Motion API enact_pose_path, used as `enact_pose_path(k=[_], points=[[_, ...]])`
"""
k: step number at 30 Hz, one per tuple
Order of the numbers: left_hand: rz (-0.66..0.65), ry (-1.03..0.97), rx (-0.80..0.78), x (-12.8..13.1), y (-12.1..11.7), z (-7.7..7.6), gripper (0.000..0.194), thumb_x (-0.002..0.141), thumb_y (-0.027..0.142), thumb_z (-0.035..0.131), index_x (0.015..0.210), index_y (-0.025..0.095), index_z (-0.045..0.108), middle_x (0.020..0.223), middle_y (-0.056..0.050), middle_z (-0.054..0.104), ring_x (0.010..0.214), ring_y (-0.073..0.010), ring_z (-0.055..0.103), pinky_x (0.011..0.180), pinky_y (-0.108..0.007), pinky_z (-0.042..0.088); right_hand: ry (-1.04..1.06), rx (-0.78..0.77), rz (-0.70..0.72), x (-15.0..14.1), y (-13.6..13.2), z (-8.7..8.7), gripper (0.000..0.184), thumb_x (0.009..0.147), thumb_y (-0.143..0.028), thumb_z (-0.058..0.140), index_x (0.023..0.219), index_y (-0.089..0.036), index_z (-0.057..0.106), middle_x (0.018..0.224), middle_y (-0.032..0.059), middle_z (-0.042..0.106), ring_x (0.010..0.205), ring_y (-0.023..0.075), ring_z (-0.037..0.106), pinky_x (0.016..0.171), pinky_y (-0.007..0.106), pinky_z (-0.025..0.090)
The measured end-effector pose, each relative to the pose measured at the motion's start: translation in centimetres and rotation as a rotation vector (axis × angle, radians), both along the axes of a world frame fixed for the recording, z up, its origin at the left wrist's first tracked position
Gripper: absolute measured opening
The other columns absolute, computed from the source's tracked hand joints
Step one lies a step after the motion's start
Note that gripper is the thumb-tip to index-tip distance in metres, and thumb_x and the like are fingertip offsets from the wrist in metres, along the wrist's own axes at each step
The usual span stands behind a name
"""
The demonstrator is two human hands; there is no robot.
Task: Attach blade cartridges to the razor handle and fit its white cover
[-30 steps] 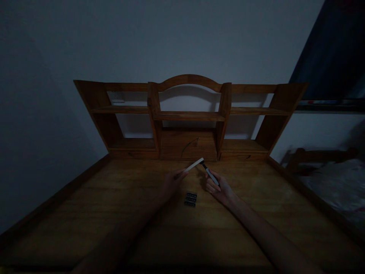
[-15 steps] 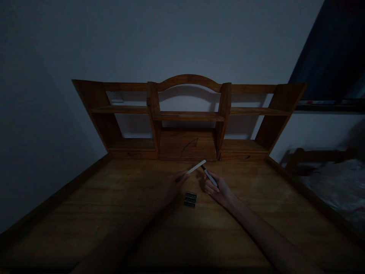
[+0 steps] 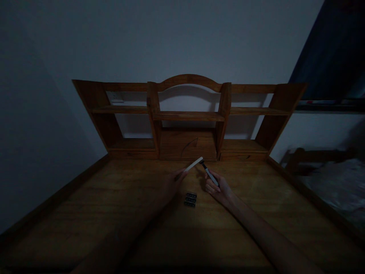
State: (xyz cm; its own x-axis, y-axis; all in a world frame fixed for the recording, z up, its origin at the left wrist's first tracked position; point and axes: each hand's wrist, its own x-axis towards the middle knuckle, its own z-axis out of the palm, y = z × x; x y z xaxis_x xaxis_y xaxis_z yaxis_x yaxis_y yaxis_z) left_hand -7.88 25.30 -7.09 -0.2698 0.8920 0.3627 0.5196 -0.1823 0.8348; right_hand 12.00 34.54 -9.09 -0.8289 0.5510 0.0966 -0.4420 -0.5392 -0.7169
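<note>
Head view, dim: clamping white strip [image 3: 194, 164] at near end in left hand [image 3: 170, 184], between 6 and 7 o'clock, aiming it toward 2. Gripping light-and-dark tool [image 3: 211, 177], curled round snugly with right hand [image 3: 218, 189], at 5 o'clock, pointing to 11. Holding both over wooden desk [image 3: 245, 177], with dark tool head [image 3: 202, 161] at strip's far end; touching or just beside, can't tell. Lying untouched at 6 o'clock: dark ridged block [image 3: 190, 199]. Looks like working tool head against strip tip. Probably calls next for steady grips and careful alignment before any pressing.
</note>
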Motion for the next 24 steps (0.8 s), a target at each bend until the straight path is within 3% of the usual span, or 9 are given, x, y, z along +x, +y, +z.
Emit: enact_pose_path(k=[3,14,24], points=[[0.062,0.014,0.024,0.0,-0.1,0.1,0.038,0.087,0.049,0.050,0.109,0.024,0.069,0.107,-0.002,0.071,0.096,-0.0209,0.066,0.087,-0.032,0.049,-0.011,-0.001,-0.003,0.0,-0.1,0.0,0.034,0.095,-0.033,0.037,0.078,-0.015,0.060,0.029,-0.0097,0.026,0.029,0.0077,0.014,0.037,0.023,0.018],[0.042,0.015,-0.009,-1.1,0.5,-0.5,0.040,0.088,0.050,0.047,0.108,0.022,0.068,0.108,-0.004,0.071,0.099,-0.0219,0.065,0.089,-0.034,0.049,0.000,-0.002,0.002,0.1,-0.2,0.2,0.035,0.096,-0.032,0.037,0.079,-0.014,0.061,0.030,-0.0096,0.027,0.030,0.0074,0.014,0.039,0.023,0.019],[0.012,0.055,0.005,-0.3,0.3,-0.4,0.037,0.087,0.048,0.050,0.109,0.025,0.068,0.109,-0.001,0.070,0.098,-0.0214,0.065,0.089,-0.034,0.049,0.002,-0.017,0.001,0.0,-0.1,0.1,0.038,0.097,-0.032,0.033,0.078,-0.015,0.062,0.029,-0.0093,0.027,0.030,0.0080,0.013,0.038,0.023,0.019]])
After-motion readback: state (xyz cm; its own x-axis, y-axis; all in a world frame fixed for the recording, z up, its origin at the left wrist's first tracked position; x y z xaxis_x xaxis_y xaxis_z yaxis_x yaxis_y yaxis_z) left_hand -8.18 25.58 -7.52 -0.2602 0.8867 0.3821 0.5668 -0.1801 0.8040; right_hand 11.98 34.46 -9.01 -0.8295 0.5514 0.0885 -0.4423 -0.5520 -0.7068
